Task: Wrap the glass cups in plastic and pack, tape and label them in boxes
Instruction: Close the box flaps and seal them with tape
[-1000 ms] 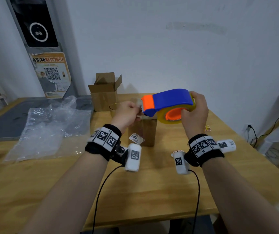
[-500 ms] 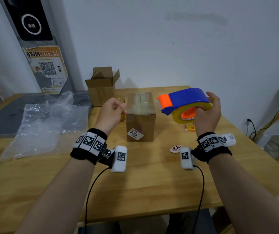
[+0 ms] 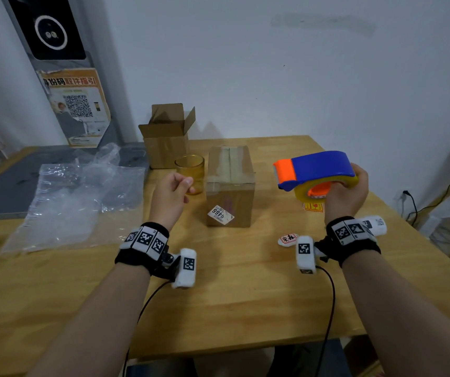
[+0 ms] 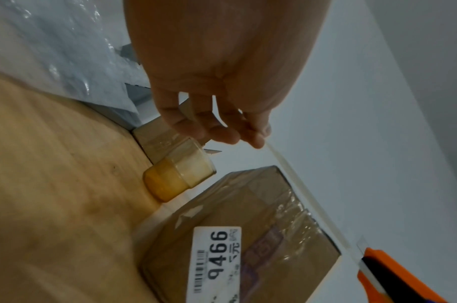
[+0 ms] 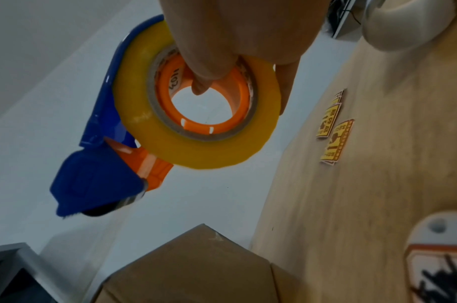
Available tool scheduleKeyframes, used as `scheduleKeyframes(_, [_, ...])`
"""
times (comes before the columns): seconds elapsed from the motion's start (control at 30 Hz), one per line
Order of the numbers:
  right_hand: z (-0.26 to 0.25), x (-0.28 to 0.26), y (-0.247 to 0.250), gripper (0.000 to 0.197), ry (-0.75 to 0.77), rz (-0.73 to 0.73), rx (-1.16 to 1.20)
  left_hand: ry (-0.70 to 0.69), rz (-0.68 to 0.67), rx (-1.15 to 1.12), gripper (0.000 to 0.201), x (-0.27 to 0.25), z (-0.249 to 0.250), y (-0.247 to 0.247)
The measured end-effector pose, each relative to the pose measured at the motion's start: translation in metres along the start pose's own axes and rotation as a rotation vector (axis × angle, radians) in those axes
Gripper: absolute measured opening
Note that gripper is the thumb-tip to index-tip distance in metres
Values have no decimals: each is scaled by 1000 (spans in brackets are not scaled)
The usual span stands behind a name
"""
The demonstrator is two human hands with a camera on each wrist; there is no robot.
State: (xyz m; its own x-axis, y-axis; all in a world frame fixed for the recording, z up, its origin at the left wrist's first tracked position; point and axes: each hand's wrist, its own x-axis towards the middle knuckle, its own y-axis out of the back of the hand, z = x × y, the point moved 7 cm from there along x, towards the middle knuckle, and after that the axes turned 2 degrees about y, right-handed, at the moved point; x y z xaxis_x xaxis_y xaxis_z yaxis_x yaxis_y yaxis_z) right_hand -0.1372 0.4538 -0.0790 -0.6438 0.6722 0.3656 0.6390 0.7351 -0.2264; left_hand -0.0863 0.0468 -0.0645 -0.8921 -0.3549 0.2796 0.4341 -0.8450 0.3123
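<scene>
Left hand (image 3: 170, 197) grip loose, fingers half-curled, holding nothing, hovering above counter (image 3: 218, 289) beside amber glass cup (image 3: 190, 170). Bubble wrap (image 3: 74, 197) at far left; open box (image 3: 165, 137) behind cup. Taped box (image 3: 230, 186) at centre, price label (image 3: 220, 214) on front. Right hand (image 3: 347, 194) grip clamped on tape dispenser (image 3: 313, 170), raised above yellow stickers (image 3: 313, 206).
</scene>
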Motion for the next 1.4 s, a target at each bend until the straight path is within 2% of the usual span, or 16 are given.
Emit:
scheduleKeyframes(0.37, [20, 1, -8, 48, -33, 28, 22, -1, 49, -58, 14, 14, -19, -8])
scheduleKeyframes(0.57, [30, 0, -15, 45, -30, 10, -17, 65, 41, -58, 14, 20, -31, -21])
scheduleKeyframes(0.7, [35, -1, -21, 45, -63, 22, -8, 109, 89, -48, 13, 26, -33, -32])
scheduleKeyframes(0.8, [37, -5, -27, 49, -57, 14, -57, 127, 102, 43, 15, 28, -31, -40])
scheduleKeyframes(0.93, [41, -8, -34, 50, -68, 2, -58, 146, 120, 242, 28, 27, -22, -45])
scheduleKeyframes(1.03, [44, -10, -37, 45, -78, -1, -36, 149, 157, 391, 33, 27, -14, -41])
scheduleKeyframes(1.17, [45, -11, -38, 40, -86, 8, -36, 131, 163, 474, 38, 30, -11, -39])
scheduleKeyframes(1.23, [45, -11, -39, 40, -89, 11, -45, 125, 125, 444, 39, 32, -10, -39])
scheduleKeyframes(1.33, [44, -11, -38, 42, -97, 13, -46, 230, 48, 304, 50, 35, -17, -38])
scheduleKeyframes(1.4, [43, -11, -37, 43, -100, 18, -51, 257, 75, 228, 53, 35, -19, -33])
